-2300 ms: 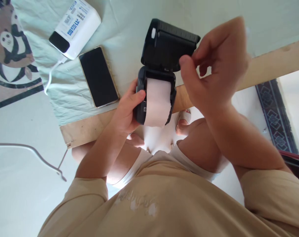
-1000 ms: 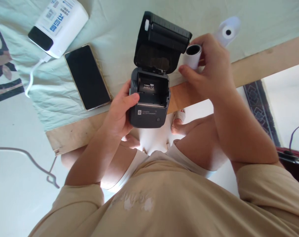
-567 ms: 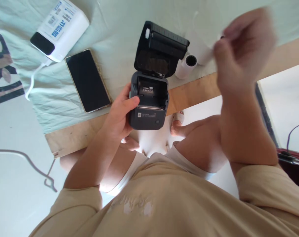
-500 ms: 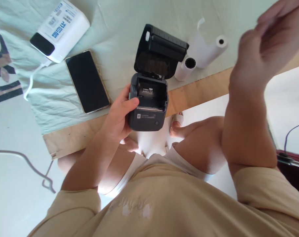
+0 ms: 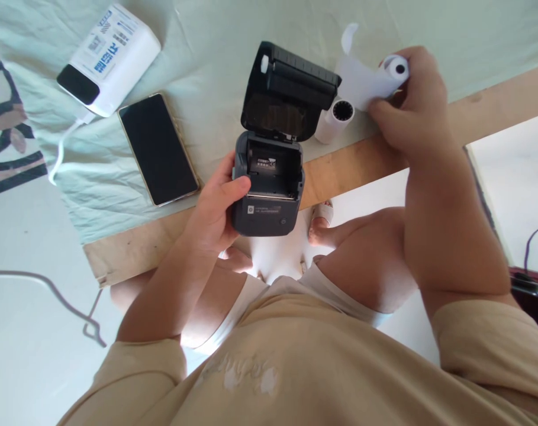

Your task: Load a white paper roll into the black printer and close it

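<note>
While the left hand [image 5: 215, 213] grips the printer [image 5: 269, 189] by its left side, thumb laid over the front edge, the printer sits at the near edge of the table [image 5: 361, 163] with its lid [image 5: 290, 89] swung up and back. Its paper bay shows dark and bare inside.

To the right, the right hand [image 5: 411, 112] closes around a paper roll [image 5: 384, 74], fingers wrapped under it and its small core hole facing the camera. A loose tongue of paper curls up from that roll toward the lid. Just beside the lid, between it and the held roll, a second roll [image 5: 337, 118] lies on the cloth [image 5: 215, 53], its wider core open toward the camera; whether the two rolls touch cannot be told.

Left of the printer, a phone [image 5: 158, 148] lies face up with a dark screen. Beyond it rests a white power bank [image 5: 111, 56] with a white cable [image 5: 62, 148] running from its near end.
</note>
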### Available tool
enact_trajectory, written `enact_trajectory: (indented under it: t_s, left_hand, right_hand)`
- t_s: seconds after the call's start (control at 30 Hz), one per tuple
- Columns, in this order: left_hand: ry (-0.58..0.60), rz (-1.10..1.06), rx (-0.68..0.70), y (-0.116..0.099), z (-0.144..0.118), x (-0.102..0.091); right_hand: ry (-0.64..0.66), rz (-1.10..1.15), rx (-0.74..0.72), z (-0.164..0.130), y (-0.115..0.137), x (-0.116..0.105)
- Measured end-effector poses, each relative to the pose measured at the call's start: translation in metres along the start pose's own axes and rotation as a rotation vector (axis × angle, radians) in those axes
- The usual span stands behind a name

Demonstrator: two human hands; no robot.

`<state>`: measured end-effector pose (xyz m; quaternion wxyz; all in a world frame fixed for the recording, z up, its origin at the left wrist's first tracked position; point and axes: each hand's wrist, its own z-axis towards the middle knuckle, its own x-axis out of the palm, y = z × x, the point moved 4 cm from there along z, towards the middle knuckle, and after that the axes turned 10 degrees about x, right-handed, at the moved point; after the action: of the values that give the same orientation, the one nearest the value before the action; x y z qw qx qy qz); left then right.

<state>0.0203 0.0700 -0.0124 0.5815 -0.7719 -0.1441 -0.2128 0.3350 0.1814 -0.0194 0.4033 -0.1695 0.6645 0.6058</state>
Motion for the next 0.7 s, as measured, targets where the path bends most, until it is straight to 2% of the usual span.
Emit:
enact_trajectory:
  t_s: [0.1, 0.27, 0.33, 0.43, 0.5, 0.6, 0.7]
  left_hand:
    - [0.006, -0.001, 0.018, 0.001, 0.001, -0.002]
    - [0.021, -0.009, 0.051, 0.003, 0.006, -0.006]
    - [0.023, -0.017, 0.056, 0.004, 0.007, -0.007]
    - [0.041, -0.028, 0.067, 0.004, 0.007, -0.006]
    - [0.042, -0.030, 0.066, 0.004, 0.006, -0.006]
    - [0.038, -0.022, 0.064, 0.004, 0.006, -0.006]
    - [0.037, -0.009, 0.069, 0.004, 0.008, -0.005]
  right_hand:
    - [0.007, -0.045, 0.042, -0.005, 0.008, -0.001]
    - [0.006, 0.014, 0.038, -0.012, 0.018, -0.001]
    - [-0.036, 0.093, 0.068, -0.011, 0.018, -0.002]
    - [-0.068, 0.330, 0.157, -0.006, 0.016, -0.006]
    - [-0.021, 0.526, 0.273, -0.002, 0.011, -0.007]
    - [0.122, 0.759, 0.447, 0.005, 0.003, -0.008]
    - [0.246, 0.898, 0.506, 0.013, -0.005, -0.009]
